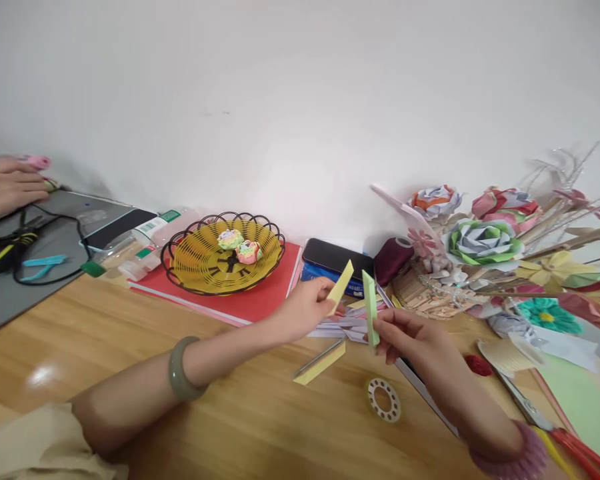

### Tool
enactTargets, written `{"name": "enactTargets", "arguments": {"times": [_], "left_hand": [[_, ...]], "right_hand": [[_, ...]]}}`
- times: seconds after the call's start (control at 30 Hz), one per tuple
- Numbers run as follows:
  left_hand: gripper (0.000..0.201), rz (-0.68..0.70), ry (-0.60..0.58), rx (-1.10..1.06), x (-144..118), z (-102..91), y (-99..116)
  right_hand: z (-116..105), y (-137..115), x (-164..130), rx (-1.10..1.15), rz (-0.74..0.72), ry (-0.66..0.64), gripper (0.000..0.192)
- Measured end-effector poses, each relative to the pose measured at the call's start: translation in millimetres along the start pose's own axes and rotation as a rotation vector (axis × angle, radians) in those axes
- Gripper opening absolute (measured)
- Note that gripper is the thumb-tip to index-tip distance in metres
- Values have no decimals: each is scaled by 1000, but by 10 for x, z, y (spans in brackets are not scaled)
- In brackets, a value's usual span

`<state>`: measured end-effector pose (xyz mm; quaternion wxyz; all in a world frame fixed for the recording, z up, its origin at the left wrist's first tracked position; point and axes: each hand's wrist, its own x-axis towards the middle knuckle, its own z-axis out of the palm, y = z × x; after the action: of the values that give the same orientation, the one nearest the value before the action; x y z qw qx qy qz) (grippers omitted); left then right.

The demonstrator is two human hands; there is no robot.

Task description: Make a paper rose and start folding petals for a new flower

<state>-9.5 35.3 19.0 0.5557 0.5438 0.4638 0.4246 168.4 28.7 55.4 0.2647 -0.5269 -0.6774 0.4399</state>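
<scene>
Between its fingertips my left hand (307, 308) pinches a yellow paper strip (342, 287), which tilts up to the right. My right hand (405, 333) is closed on a light green paper strip (370, 307), held nearly upright and apart from the yellow one. Below them on the wooden table lies another yellow paper strip (323, 365) with a thin grey stick-like thing along it. Several pale paper strips (347, 327) are scattered behind my hands. A ring of clear tape (384, 400) rests nearer to me.
At left centre a yellow woven basket (200, 267) holds small paper flowers on red paper (275, 303). A phone (337, 257) lies behind my hands. Paper flowers (483, 240), a thread spool (513, 353) and red-handled scissors (540, 420) are at right. Another person's hand (10, 190) is far left.
</scene>
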Motion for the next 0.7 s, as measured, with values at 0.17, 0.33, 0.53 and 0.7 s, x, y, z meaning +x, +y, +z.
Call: {"name": "enactTargets", "arguments": {"times": [0.17,0.33,0.53,0.7], "left_hand": [[23,-46,-42,-4,-110,174,-126],[30,-30,-115,-15,-247,240,-101],[34,-65,-235,-225,-297,244,30],[27,-70,-230,-284,-319,260,84]], "right_hand": [[238,94,-116,60,35,93,33],[355,178,-121,10,7,160,27],[348,182,-129,20,-8,189,26],[372,208,-101,105,-16,140,27]]}}
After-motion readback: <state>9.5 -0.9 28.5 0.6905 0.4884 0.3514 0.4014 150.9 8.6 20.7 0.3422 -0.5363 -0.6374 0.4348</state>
